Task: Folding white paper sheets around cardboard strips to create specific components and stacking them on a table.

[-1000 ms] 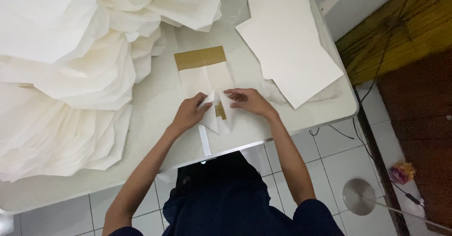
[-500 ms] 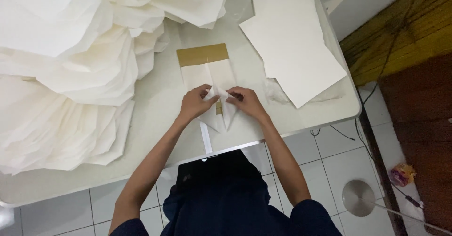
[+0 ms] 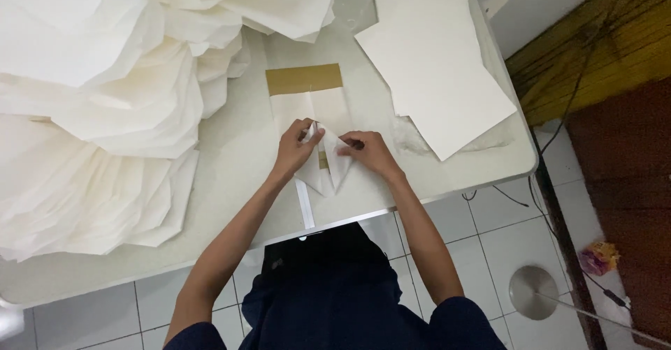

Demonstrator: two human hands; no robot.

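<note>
Both hands work at the near edge of the white worktop (image 3: 231,175), slightly right of its middle. The left hand (image 3: 297,147) pinches a raised fold of the white paper piece (image 3: 328,172) between thumb and fingers, closed narrowly on it. The right hand (image 3: 367,153) lies flat on the same piece just beside the left, fingers pressing the paper down; whether it grips an edge cannot be told. The two hands are near each other, almost touching at the fingertips.

The paper piece runs from under the hands toward the far edge, where it ends in a brown band (image 3: 304,79). Its near end is folded to a point close to the worktop's near edge. A narrow white strip (image 3: 305,207) extends from the piece to the near edge and slightly over it.

Surroundings: a large heap of folded white paper (image 3: 98,112) covers the whole left half of the worktop and reaches the far edge, standing just beside the work area. A stack of flat white sheets (image 3: 433,63) occupies the far right corner, partly overhanging. Crumpled thin white material (image 3: 412,132) lies under that stack's near corner, close to the right hand.

Below the worktop: white floor tiles (image 3: 489,231), a round metal disc (image 3: 532,292), dark cables (image 3: 559,133).
</note>
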